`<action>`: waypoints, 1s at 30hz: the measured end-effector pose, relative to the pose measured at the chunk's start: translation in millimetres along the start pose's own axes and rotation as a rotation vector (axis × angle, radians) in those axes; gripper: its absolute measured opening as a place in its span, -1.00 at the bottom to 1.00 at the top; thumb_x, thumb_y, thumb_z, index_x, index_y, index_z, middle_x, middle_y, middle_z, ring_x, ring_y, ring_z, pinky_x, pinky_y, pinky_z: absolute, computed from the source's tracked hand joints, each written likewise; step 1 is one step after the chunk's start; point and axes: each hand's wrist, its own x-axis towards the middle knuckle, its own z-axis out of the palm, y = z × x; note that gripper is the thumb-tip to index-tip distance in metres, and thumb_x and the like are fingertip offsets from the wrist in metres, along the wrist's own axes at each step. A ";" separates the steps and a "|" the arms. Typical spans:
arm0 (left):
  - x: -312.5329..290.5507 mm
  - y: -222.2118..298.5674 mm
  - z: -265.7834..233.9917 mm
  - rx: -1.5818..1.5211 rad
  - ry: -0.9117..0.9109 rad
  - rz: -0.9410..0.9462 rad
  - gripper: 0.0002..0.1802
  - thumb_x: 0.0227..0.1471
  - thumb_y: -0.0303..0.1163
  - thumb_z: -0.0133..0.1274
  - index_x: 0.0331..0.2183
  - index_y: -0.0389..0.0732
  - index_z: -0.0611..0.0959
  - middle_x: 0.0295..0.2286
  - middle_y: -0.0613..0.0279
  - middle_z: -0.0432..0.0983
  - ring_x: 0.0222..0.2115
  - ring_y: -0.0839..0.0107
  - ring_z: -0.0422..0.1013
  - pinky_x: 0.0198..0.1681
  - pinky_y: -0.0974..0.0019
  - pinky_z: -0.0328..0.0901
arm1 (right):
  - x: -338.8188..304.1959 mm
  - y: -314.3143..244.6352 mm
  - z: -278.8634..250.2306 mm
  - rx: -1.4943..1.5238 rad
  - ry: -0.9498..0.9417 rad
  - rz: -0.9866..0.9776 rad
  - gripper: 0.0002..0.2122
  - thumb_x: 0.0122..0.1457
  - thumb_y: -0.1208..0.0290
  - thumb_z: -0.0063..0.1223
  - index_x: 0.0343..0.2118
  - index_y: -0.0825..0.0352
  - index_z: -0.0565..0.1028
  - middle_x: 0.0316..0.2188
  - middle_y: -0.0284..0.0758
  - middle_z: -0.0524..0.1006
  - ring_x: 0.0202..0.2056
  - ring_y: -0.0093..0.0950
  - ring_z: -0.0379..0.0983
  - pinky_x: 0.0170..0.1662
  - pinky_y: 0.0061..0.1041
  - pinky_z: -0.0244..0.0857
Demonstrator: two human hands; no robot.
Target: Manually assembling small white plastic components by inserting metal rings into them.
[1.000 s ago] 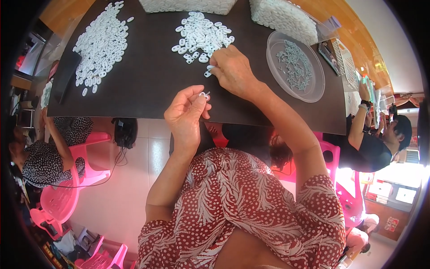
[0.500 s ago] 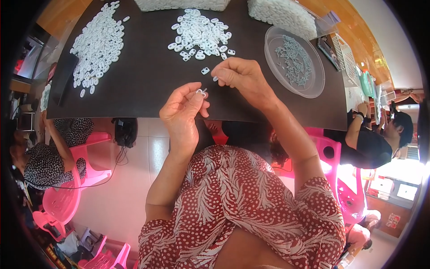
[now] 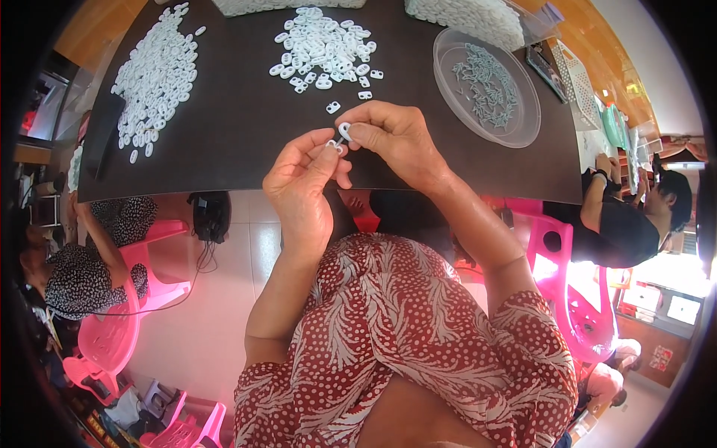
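Observation:
My left hand point(image 3: 305, 172) pinches a small white two-hole plastic piece point(image 3: 334, 147) between thumb and fingertips. A thin grey pin point(image 3: 340, 140), perhaps a screw, sticks up from it. Just above, my right hand point(image 3: 388, 140) holds an oval white plastic piece point(image 3: 344, 131) by its edge, at the pin's upper end. Whether the pin has entered it, I cannot tell. Beyond my fingers lies a loose white two-hole piece point(image 3: 333, 107), with another two-hole piece point(image 3: 364, 95) to its right. Farther back spreads a pile of white pieces point(image 3: 321, 45).
At the left of the dark table point(image 3: 224, 134) lies a heap of white oval pieces point(image 3: 160, 75) beside a black strip point(image 3: 110, 142). A clear round dish point(image 3: 446, 78) with grey pins stands right. Full clear boxes point(image 3: 470, 19) line the back. People sit at either side.
My right hand has moved left and brought its white oval piece from apart to the pin at my left hand. The left hand stays nearly in place. The whole view has shifted slightly.

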 end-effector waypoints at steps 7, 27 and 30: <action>-3.6 0.7 2.8 0.118 0.053 0.061 -0.80 0.02 -0.64 0.02 -0.24 -0.45 0.53 -0.50 0.18 0.48 -0.55 0.53 0.42 -0.57 0.54 0.29 | -5.0 -1.0 -6.9 0.021 -0.022 0.089 -0.86 0.09 0.51 0.05 -0.31 0.43 0.54 -0.48 -0.40 0.52 -0.42 -0.68 0.38 -0.34 -0.68 0.27; -7.5 -5.5 4.6 0.233 0.116 0.103 -0.80 0.00 -0.64 0.03 -0.25 -0.35 0.56 -0.48 0.30 0.48 -0.55 0.64 0.38 -0.57 0.62 0.24 | -14.0 2.9 9.9 -0.045 0.157 0.006 -0.87 0.04 0.56 0.06 -0.35 0.48 0.52 -0.50 -0.34 0.54 -0.44 -0.66 0.42 -0.36 -0.65 0.30; -8.1 -6.3 5.0 0.226 0.116 0.110 -0.80 0.00 -0.64 0.04 -0.25 -0.34 0.56 -0.48 0.31 0.48 -0.55 0.65 0.38 -0.57 0.62 0.24 | -15.9 5.4 13.1 -0.076 0.185 -0.018 -0.89 0.04 0.56 0.07 -0.36 0.45 0.52 -0.51 -0.34 0.52 -0.45 -0.65 0.41 -0.38 -0.64 0.29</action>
